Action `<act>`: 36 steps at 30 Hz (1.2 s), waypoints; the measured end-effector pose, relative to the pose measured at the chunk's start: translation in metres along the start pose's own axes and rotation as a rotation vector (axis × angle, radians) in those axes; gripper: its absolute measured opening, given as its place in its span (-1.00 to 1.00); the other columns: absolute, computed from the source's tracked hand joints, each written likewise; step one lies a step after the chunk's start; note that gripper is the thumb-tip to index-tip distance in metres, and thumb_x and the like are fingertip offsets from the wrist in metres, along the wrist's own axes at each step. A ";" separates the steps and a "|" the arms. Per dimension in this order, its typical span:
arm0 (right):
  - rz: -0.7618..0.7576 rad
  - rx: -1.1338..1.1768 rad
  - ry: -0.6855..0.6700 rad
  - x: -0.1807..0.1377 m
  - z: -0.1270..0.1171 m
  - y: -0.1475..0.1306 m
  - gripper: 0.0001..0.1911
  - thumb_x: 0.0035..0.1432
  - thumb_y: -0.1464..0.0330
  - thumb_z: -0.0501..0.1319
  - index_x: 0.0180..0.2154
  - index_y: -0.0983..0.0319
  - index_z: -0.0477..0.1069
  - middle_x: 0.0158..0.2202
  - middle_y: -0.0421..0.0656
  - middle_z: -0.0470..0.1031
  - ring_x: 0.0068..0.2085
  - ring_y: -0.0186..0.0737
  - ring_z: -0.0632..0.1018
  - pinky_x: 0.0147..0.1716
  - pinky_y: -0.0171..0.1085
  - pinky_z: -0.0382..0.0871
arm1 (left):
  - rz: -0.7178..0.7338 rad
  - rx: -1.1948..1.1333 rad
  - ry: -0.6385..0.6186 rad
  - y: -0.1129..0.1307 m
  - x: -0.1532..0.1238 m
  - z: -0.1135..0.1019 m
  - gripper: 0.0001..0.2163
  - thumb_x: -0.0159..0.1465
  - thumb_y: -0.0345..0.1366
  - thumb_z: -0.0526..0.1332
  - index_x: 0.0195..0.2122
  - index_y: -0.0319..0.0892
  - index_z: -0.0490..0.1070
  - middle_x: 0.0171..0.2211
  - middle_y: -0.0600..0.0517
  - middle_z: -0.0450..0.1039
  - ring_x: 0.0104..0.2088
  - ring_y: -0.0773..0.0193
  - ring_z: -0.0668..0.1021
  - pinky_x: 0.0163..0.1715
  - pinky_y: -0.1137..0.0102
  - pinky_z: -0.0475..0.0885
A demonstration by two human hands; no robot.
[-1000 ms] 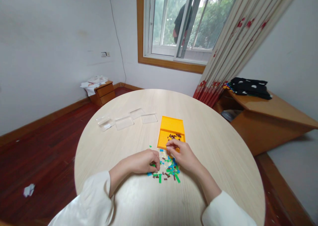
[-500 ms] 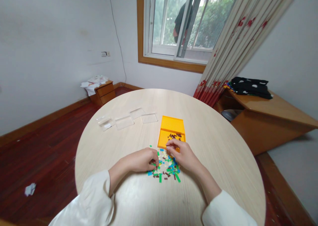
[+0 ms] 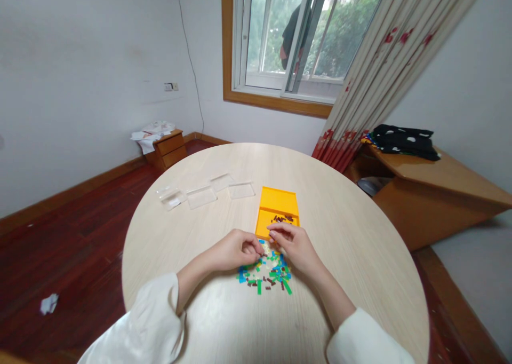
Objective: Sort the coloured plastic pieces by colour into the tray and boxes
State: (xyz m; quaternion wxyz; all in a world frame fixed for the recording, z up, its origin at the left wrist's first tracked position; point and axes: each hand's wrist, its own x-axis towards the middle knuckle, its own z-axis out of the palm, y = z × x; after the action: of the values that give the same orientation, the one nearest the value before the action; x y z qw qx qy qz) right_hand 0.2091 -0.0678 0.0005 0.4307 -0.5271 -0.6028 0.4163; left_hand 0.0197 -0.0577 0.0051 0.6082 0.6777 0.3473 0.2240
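A loose pile of tiny toy building bricks (image 3: 276,273) in green, blue, brown and cream lies on the round table. My left hand (image 3: 242,248) is over the pile's left side, its thumb and fingers pinched together; what they hold is too small to make out. At the front edge of an open yellow box (image 3: 263,226), my right hand (image 3: 295,245) pinches what looks like a small brown brick between thumb and forefinger. Several brown bricks (image 3: 283,219) lie inside the box, whose lid (image 3: 279,198) is folded back. My right hand hides part of the box's front corner.
Several clear plastic trays (image 3: 201,197) stand at the table's back left. A wooden desk (image 3: 436,193) with dark folded cloth (image 3: 408,141) is at the right. Behind the table are a curtain (image 3: 372,76) and a window, with a person (image 3: 292,36) outside.
My left hand has moved right and away from me across the pile, uncovering bricks at its left side. My right hand has stayed nearly in place at the yellow box.
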 end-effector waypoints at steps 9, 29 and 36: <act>0.191 0.300 0.050 0.000 0.003 0.003 -0.60 -0.27 0.18 0.41 -0.35 0.28 0.51 -0.43 -0.14 0.52 -0.42 -0.26 0.51 -0.44 -0.29 0.38 | -0.042 -0.313 0.172 0.005 0.004 0.001 -0.84 -0.13 -0.42 0.33 -0.54 -0.29 0.35 -0.60 0.04 0.45 -0.57 0.39 0.49 -0.49 0.47 0.37; 0.279 0.351 -0.089 -0.002 0.006 -0.005 -0.53 -0.33 0.22 0.45 -0.31 0.31 0.53 -0.44 -0.15 0.55 -0.43 -0.33 0.51 -0.31 -0.28 0.38 | 0.125 0.148 0.340 -0.002 0.007 -0.003 -0.91 0.05 -0.46 0.26 -0.39 -0.30 0.50 -0.46 0.01 0.49 -0.44 0.36 0.47 -0.38 0.46 0.36; 0.213 0.311 -0.182 -0.003 0.010 -0.008 -0.59 -0.17 0.07 0.36 -0.45 0.30 0.50 -0.54 -0.20 0.48 -0.51 -0.37 0.44 -0.44 -0.32 0.32 | 0.363 0.439 0.349 -0.001 0.002 -0.004 -0.93 0.14 -0.44 0.23 -0.38 -0.23 0.51 -0.43 0.03 0.47 -0.40 0.35 0.46 -0.35 0.47 0.34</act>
State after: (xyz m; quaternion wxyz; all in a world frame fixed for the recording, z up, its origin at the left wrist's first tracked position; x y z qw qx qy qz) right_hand 0.1971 -0.0721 0.0053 0.4042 -0.4751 -0.5086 0.5935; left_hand 0.0180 -0.0537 0.0040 0.3292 0.7948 0.3599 0.3610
